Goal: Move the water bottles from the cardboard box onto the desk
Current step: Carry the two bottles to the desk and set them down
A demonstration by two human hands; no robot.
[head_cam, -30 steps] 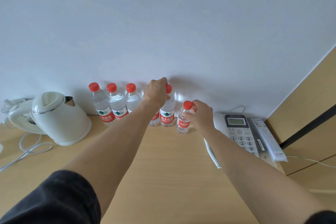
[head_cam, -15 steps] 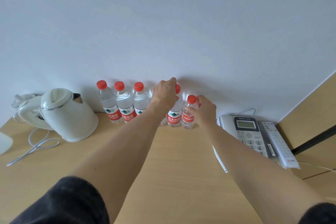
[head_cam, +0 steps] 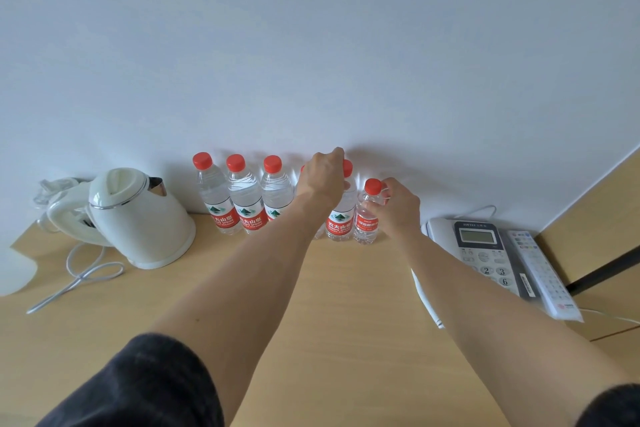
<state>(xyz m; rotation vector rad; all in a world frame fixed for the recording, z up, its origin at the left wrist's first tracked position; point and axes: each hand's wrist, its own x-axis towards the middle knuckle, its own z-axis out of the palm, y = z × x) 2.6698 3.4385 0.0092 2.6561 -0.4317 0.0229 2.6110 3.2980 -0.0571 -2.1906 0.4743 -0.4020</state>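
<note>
desk (head_cam: 346, 305) front bare, kettle (head_cam: 145, 218) left, phone (head_cam: 481, 250) right

Two bare forearms reach into view from the bottom edge, uncovered from wrist to above the elbow. The left hand (head_cam: 323, 177) and right hand (head_cam: 398, 208) wear no gloves, rings or watch. Each upper arm ends in a dark, near-black short sleeve of soft matte fabric, the left sleeve (head_cam: 145, 385) showing far more cloth than the right sleeve (head_cam: 613, 406).
</note>
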